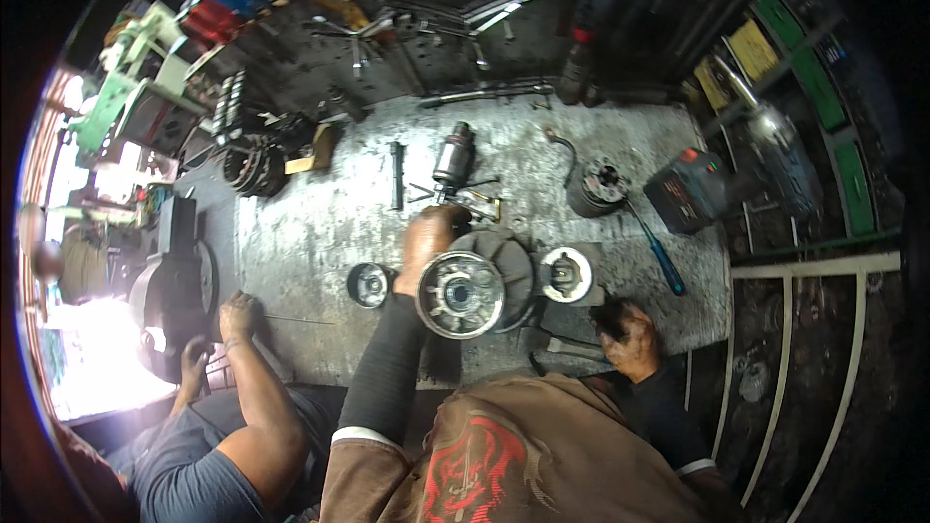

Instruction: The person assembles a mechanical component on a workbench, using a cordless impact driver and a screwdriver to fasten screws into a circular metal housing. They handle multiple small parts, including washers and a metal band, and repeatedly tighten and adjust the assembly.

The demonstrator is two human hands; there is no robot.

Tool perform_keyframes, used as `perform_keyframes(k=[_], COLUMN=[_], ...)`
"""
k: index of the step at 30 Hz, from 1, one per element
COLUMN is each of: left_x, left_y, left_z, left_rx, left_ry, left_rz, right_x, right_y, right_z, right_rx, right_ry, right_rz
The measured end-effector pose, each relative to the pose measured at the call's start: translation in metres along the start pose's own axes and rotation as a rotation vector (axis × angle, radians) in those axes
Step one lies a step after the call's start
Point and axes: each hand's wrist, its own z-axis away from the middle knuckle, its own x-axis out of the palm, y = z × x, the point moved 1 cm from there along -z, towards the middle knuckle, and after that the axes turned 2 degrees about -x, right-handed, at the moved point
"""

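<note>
A round metal housing point(460, 294) with a ribbed, hollow face stands in front of me, tilted up, with a wider grey body behind it. My left hand point(426, 240) is closed against its far left side; the fingertips are partly hidden. My right hand point(635, 341) is curled near the bench's front right edge, with something dark at its fingers that I cannot make out. Just left of it lies a hammer point(567, 347). A small round metal cup point(369, 285) sits left of the housing, and a pale ring-shaped end piece point(566, 274) sits to its right.
Farther back lie a cylindrical armature point(453, 153), a dark rod point(396, 176) and a dark motor body point(599, 187). A blue-handled screwdriver point(663, 257) and a battery pack point(686, 191) are at right. A co-worker's hand point(238, 318) rests beside a bench grinder point(174, 291) at left.
</note>
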Motion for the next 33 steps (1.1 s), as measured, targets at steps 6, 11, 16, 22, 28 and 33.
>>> perform_keyframes(k=[6,11,16,22,28,33], left_x=[0.005,0.010,-0.004,-0.042,-0.062,-0.066], left_y=[0.001,-0.009,-0.014,-0.010,0.005,0.010], left_z=[-0.014,-0.011,0.001,0.045,0.096,0.110], left_rx=[0.057,0.052,-0.176,-0.352,-0.506,-0.495], left_ry=[-0.097,0.052,0.249,0.430,0.400,0.378], left_rz=[-0.143,-0.065,0.174,0.516,0.678,0.650], right_x=[-0.049,-0.090,-0.106,-0.092,-0.065,-0.051], right_y=[-0.063,-0.129,-0.177,-0.211,-0.232,-0.241], right_z=[-0.077,-0.130,-0.162,-0.207,-0.229,-0.235], right_rx=[0.013,-0.233,-0.354,-0.529,-0.691,-0.900], right_ry=[0.186,0.075,-0.059,-0.397,-0.582,-0.620], right_rz=[-0.226,0.033,0.004,-0.081,-0.049,0.139])
